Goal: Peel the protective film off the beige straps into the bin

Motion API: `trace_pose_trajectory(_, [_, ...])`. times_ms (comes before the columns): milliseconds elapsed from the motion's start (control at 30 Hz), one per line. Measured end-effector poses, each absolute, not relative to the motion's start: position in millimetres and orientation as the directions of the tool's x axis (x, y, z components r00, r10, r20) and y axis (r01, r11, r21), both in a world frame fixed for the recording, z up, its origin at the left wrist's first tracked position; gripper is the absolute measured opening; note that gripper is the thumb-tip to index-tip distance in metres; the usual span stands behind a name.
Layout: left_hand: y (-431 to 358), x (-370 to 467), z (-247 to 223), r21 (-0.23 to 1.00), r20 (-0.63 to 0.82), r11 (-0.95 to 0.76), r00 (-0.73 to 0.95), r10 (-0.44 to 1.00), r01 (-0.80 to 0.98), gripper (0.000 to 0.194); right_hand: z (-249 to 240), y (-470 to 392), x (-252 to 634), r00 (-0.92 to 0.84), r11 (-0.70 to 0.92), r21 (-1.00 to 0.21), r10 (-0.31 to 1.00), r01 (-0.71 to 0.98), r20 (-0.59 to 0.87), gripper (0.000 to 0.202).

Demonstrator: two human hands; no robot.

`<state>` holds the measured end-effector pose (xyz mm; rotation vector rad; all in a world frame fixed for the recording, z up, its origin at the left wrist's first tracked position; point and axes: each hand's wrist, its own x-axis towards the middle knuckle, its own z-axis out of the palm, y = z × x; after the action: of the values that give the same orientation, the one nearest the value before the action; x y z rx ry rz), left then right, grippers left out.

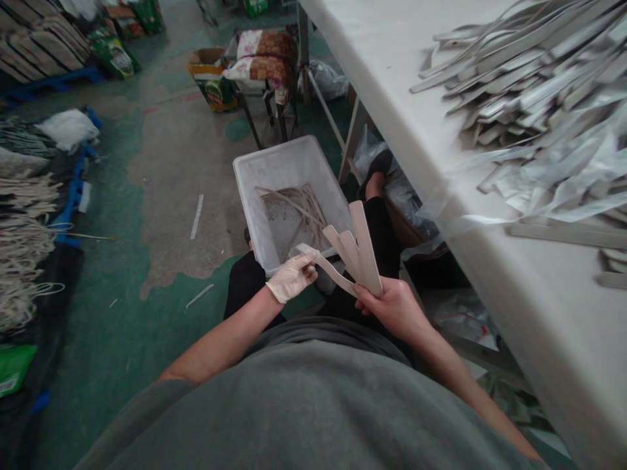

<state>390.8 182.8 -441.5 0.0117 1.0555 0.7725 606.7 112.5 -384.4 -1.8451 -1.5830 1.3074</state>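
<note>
My left hand point(294, 277), in a pale glove, pinches one end of a thin beige strip point(336, 274). That strip curves across to my right hand point(392, 305), which is bare and closed around the lower ends of several flat beige strips point(366, 248) fanned upward. Just beyond both hands, between my knees, stands a white plastic bin point(274, 170) with a few loose strips point(308, 205) lying on its bottom. Part of the near rim is hidden behind my left hand and the strips.
A white table point(490, 274) runs along my right, bearing a heap of grey-beige strips point(529, 85) and clear plastic wrap point(578, 163). Ahead are a cushioned stool point(262, 59) and a cardboard box point(213, 78). Cord bundles point(29, 241) lie at left by blue pallets point(73, 189).
</note>
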Motion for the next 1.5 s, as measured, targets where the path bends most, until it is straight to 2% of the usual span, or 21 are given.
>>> trace_pose_trajectory(133, [156.6, 410.8, -447.5, 0.252, -0.826, 0.823, 0.330, 0.457, -0.510, 0.011, -378.0, 101.4, 600.6, -0.036, -0.252, -0.727, 0.934, 0.639, -0.356, 0.030])
trace_pose_trajectory(233, [137.1, 423.3, -455.2, 0.176, -0.840, 0.881, 0.399, 0.367, -0.439, 0.015, -385.8, 97.4, 599.1, -0.059, -0.244, -0.704, 0.924, 0.667, -0.377, 0.033])
trace_pose_trajectory(300, [129.1, 428.7, -458.5, 0.165, -0.822, 0.903, 0.451, 0.348, -0.396, 0.016, -394.7, 98.2, 596.5, -0.056, -0.237, -0.669, 0.921, 0.704, -0.386, 0.032])
trace_pose_trajectory(367, [127.1, 430.5, -458.0, 0.213, -0.781, 0.901, 0.488, 0.389, -0.377, 0.018, -402.9, 100.7, 594.4, -0.052, -0.249, -0.675, 0.918, 0.695, -0.393, 0.030])
trace_pose_trajectory(433, [131.4, 427.0, -453.6, 0.292, -0.733, 0.870, 0.491, 0.471, -0.399, 0.023, -406.9, 102.4, 596.6, -0.066, -0.278, -0.735, 0.914, 0.619, -0.401, 0.029])
trace_pose_trajectory(500, [140.4, 418.5, -446.9, 0.359, -0.695, 0.817, 0.454, 0.557, -0.451, 0.027, -405.9, 101.5, 603.6, -0.096, -0.300, -0.785, 0.906, 0.542, -0.413, 0.029])
trace_pose_trajectory(567, [150.3, 408.7, -440.5, 0.394, -0.691, 0.773, 0.395, 0.606, -0.497, 0.026, -401.4, 98.5, 611.3, -0.105, -0.292, -0.781, 0.905, 0.552, -0.413, 0.029])
trace_pose_trajectory(700, [159.2, 400.3, -432.5, 0.403, -0.701, 0.767, 0.370, 0.610, -0.500, 0.020, -395.6, 94.8, 612.1, -0.115, -0.262, -0.753, 0.906, 0.604, -0.408, 0.031])
trace_pose_trajectory(800, [157.2, 400.6, -427.3, 0.363, -0.697, 0.790, 0.419, 0.582, -0.494, 0.015, -400.2, 99.1, 607.9, -0.108, -0.266, -0.847, 0.930, 0.460, -0.351, 0.033])
trace_pose_trajectory(867, [155.9, 398.1, -423.5, 0.310, -0.703, 0.807, 0.450, 0.551, -0.503, 0.010, -404.6, 102.8, 609.8, -0.005, -0.261, -0.909, 0.961, 0.324, -0.278, 0.032])
trace_pose_trajectory(933, [155.1, 393.9, -420.4, 0.267, -0.713, 0.822, 0.470, 0.520, -0.504, 0.006, -407.0, 105.4, 612.7, 0.078, -0.203, -0.948, 0.979, 0.246, -0.189, 0.028])
trace_pose_trajectory(967, [154.5, 392.2, -419.4, 0.253, -0.721, 0.833, 0.478, 0.502, -0.492, 0.005, -406.9, 106.2, 613.0, 0.052, -0.142, -0.957, 0.990, 0.252, -0.134, 0.026])
trace_pose_trajectory(1033, [152.1, 391.3, -419.0, 0.245, -0.729, 0.854, 0.493, 0.474, -0.458, 0.004, -404.6, 107.2, 609.1, -0.137, 0.043, -0.953, 0.991, 0.300, 0.002, 0.023])
trace_pose_trajectory(1100, [148.4, 394.0, -420.2, 0.244, -0.718, 0.874, 0.528, 0.454, -0.419, 0.002, -401.3, 108.6, 600.6, -0.333, 0.238, -0.914, 0.935, 0.328, 0.123, 0.022])
trace_pose_trajectory(1167, [144.8, 398.3, -422.1, 0.225, -0.693, 0.890, 0.576, 0.433, -0.397, 0.008, -399.5, 110.8, 591.8, -0.397, 0.356, -0.865, 0.895, 0.353, 0.206, 0.022])
trace_pose_trajectory(1267, [143.3, 403.3, -423.2, 0.203, -0.657, 0.884, 0.611, 0.442, -0.421, 0.011, -401.3, 114.6, 585.3, -0.362, 0.398, -0.812, 0.898, 0.426, 0.251, 0.024])
trace_pose_trajectory(1400, [146.2, 407.0, -418.9, 0.232, -0.655, 0.878, 0.601, 0.459, -0.418, 0.015, -404.9, 116.6, 587.2, -0.334, 0.349, -0.787, 0.923, 0.508, 0.194, 0.024])
trace_pose_trajectory(1500, [148.3, 409.3, -418.9, 0.237, -0.652, 0.891, 0.617, 0.441, -0.387, 0.018, -401.3, 114.6, 590.5, -0.311, 0.336, -0.796, 0.930, 0.504, 0.195, 0.023])
